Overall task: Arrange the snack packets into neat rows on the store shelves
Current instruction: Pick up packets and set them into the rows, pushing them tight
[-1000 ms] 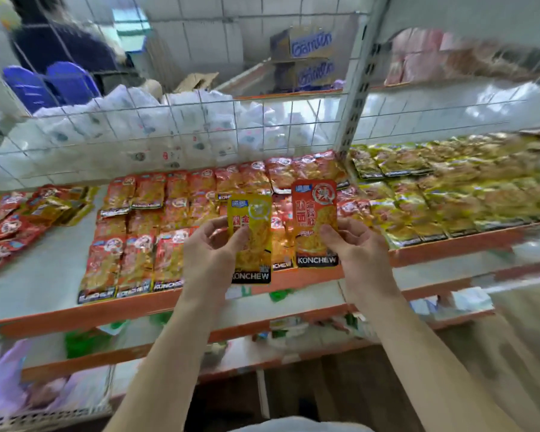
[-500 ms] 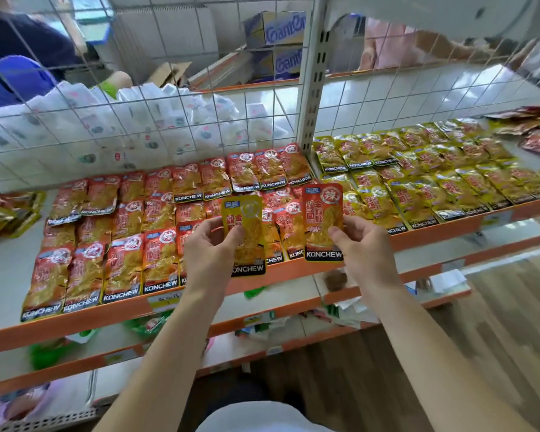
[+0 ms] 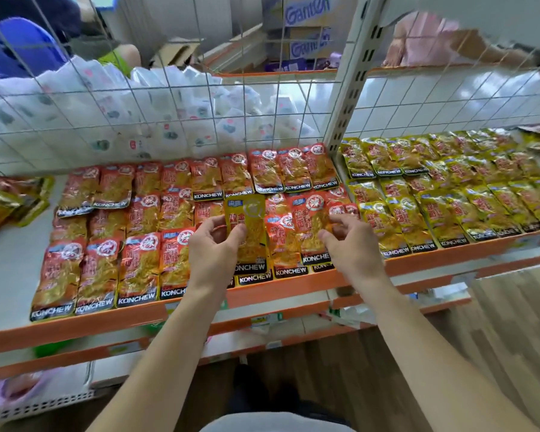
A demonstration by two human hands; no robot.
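Observation:
My left hand holds a yellow snack packet upright by its left edge, over the front of the red rows. My right hand pinches the right edge of a red snack packet with thumb and fingertips. That packet lies low on the front row of red packets. The red packets fill the left bay of the orange-edged shelf in three rows. Yellow packets fill the right bay in rows.
A loose pile of mixed packets lies at the shelf's far left, with bare white shelf beside it. A wire grid back and a white upright post bound the bays. Lower shelves hold more goods. A person sits behind the grid, top left.
The view moved closer to the shelf. My right hand lowered the red packet onto the front red row and shifted to its right edge. My left hand keeps the yellow packet.

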